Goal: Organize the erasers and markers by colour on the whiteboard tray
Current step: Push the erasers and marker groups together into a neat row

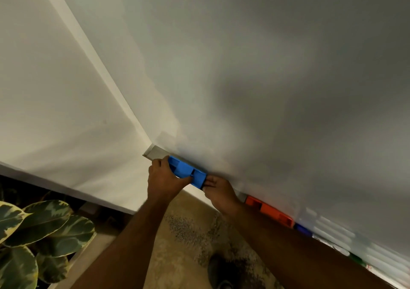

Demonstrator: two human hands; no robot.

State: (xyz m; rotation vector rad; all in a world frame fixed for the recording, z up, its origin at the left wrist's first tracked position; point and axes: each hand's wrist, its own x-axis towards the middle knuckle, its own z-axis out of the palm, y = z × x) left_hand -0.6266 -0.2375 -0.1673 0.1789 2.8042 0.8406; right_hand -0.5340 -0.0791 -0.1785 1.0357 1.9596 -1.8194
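Note:
A blue eraser (187,170) rests near the left end of the whiteboard tray (156,152). My left hand (163,181) is closed over its left part, thumb on its front. Touching the eraser's right end is my right hand (218,192), fingers pinched there on something dark that I cannot make out. Further right on the tray lies an orange eraser (269,211). Past it come a marker with a blue cap (303,229) and a green-capped marker (357,259), both blurred.
The whiteboard (266,78) fills most of the view, meeting a white wall (55,100) at the left. A potted plant with large variegated leaves (37,233) stands at the lower left. Speckled carpet (188,233) and a dark shoe (219,271) lie below.

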